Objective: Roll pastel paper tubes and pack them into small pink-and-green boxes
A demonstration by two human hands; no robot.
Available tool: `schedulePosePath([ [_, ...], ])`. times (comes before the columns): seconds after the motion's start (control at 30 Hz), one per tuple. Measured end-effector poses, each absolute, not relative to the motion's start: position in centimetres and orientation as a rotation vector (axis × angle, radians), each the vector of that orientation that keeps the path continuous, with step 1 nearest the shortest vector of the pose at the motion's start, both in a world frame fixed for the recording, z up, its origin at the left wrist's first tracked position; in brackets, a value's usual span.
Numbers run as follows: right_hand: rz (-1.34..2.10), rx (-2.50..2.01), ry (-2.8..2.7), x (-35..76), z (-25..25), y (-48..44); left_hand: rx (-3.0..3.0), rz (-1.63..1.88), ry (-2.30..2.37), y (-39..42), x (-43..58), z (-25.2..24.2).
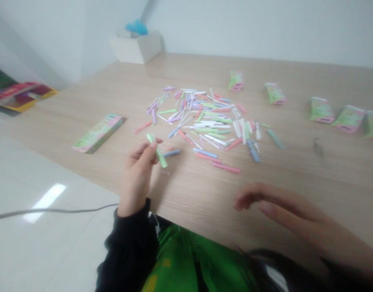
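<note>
A person's left hand (136,176) is pinching a light-green stick (161,156) between thumb and fingers, holding it aslant above the tabletop (296,170) just short of the scattered pastel sticks (211,124). The wrist is crossing the table's near edge. The right hand (291,213) is hovering toward that edge, its fingers curving loosely, released. Bare wood is spreading between the hands and rightward toward small green-and-pink boxes (320,110). A longer box (98,134) is lying near the left edge, narrowing that side.
</note>
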State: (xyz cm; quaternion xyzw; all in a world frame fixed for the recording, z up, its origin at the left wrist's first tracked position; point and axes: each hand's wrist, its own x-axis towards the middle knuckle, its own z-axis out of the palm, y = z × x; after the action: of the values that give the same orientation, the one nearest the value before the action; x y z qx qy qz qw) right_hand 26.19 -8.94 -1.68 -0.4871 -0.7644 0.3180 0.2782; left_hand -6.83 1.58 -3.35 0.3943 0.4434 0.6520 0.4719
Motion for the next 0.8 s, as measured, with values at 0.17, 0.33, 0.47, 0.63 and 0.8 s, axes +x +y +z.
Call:
schedulePosePath([
  [0.17,0.746,-1.111,-2.344,17.4,-1.5,-2.6,1.044,1.712,1.18,0.7,-9.0,-2.4],
  [0.33,0.637,-1.094,-2.512,10.5,-3.0,0.0,1.011,1.763,1.196,-0.1,-10.1,-2.4],
  [0.47,0.508,-1.212,-2.587,6.7,-5.5,1.2,0.86,1.729,1.089,-0.5,-10.8,-2.9],
  [0.63,0.534,-1.236,-2.549,7.2,-6.6,1.4,0.632,1.616,0.963,-0.5,-10.6,-3.6],
  [0.8,0.651,-1.359,-2.302,12.2,-4.2,0.2,0.58,1.432,0.777,-0.7,-7.5,-4.3],
])
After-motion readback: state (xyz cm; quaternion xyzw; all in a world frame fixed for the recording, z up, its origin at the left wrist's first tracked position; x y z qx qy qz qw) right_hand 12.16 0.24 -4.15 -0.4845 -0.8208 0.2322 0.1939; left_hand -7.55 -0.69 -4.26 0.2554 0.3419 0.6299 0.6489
